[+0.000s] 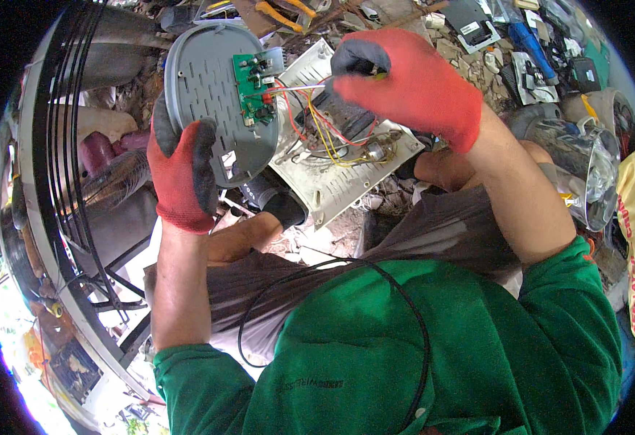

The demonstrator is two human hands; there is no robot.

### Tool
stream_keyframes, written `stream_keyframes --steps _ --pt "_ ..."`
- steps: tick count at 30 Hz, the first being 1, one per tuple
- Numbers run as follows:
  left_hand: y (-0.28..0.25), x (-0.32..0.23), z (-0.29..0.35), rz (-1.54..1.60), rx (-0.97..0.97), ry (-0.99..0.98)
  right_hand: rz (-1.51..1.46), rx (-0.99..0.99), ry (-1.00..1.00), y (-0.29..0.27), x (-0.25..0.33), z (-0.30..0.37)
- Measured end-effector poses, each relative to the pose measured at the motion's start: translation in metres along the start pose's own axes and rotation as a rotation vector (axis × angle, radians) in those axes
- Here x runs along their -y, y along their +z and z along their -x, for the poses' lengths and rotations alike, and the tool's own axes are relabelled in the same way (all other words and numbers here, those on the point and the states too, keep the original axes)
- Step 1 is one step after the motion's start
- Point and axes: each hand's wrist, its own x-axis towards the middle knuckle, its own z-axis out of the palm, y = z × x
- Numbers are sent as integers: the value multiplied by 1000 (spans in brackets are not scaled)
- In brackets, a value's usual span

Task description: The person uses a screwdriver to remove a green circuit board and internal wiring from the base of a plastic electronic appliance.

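Littered ground (491, 81) lies beyond grey cover (219, 105). Left hand (185, 167) clasps its left edge; right hand (419, 87), right of it, grips thin-shafted tool (301, 88).

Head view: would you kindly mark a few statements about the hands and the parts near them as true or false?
1. The left grip holds a gray slotted cover. True.
2. The circuit board by the cover is red. False: it is green.
3. The right grip holds a slim-shafted tool pointing toward the board. True.
4. The right grip is bare. False: it wears a red and dark glove.
5. Red and yellow wires lie over an off-white panel. True.
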Motion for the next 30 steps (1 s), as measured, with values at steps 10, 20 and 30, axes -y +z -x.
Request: stream_keyframes --steps 10,20,30 --pt "8 -8 8 0 -42 -8 202 -173 -231 3 -1 4" --pt "-1 2 2 -56 11 48 245 -72 -41 11 5 8" --pt "2 -1 3 -9 -53 -20 151 41 13 2 6 2"
